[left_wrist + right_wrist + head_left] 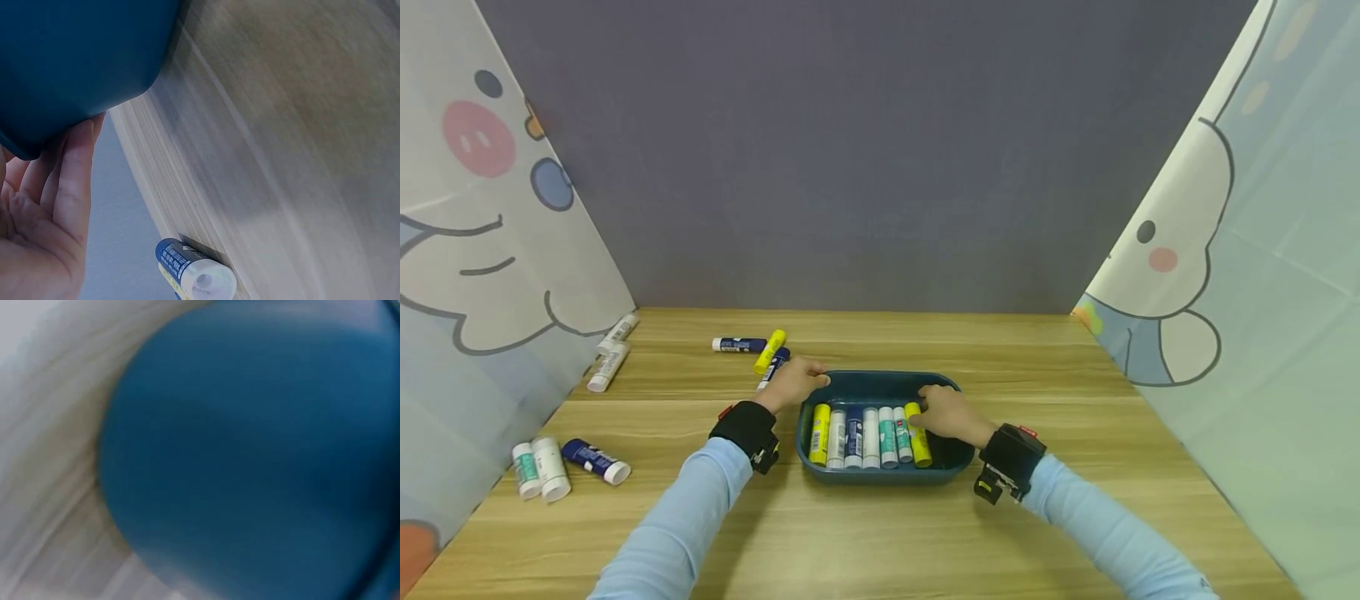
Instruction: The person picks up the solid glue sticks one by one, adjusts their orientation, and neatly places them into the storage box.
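Observation:
A dark blue basket holds a side-by-side row of several glue sticks, among them a white one and a yellow one at the left end. My left hand grips the basket's back left rim; in the left wrist view its fingers lie against the outer wall. My right hand reaches over the right end, thumb and fingertips at the upper part of the yellow glue stick there, apparently pinching it. The right wrist view shows the blurred basket wall, with the grip hidden.
On the wooden table, a navy stick, a yellow one and another navy one lie behind my left hand. More lie far left: white sticks, a navy one and two beside it. Printed cloths flank both sides.

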A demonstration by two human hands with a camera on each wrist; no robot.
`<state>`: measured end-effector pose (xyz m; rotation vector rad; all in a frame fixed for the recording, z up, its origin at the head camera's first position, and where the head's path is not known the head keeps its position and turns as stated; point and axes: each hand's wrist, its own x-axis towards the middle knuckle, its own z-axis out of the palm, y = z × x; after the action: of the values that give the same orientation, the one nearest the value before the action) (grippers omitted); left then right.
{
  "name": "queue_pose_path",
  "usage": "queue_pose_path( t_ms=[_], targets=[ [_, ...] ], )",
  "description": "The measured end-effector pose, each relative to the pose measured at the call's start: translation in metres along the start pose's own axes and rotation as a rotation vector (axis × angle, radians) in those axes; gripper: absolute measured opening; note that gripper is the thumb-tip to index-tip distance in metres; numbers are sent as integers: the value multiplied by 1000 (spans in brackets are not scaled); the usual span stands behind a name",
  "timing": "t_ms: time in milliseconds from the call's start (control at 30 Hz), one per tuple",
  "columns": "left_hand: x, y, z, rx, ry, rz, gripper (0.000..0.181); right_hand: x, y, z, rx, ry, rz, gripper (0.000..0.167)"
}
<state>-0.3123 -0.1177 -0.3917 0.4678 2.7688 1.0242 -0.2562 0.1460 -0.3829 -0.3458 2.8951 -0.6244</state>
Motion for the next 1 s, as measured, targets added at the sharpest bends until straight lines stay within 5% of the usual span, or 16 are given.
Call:
queue_pose_path(
  t_ms=[200,367,567,1000],
  targets=[
    [2,-3,0,16,0,11,35,4,8,-14,97,26,-8,53],
    [3,-3,-1,27,2,26,36,8,21,-24,79,151,-88,42],
    [2,-10,0,-11,-67,17,48,13,39,-30,60,263,-148,38],
    [-7,-11,-8,-124,-121,46,56,27,58,-34,102,71,-155,40]
  ],
)
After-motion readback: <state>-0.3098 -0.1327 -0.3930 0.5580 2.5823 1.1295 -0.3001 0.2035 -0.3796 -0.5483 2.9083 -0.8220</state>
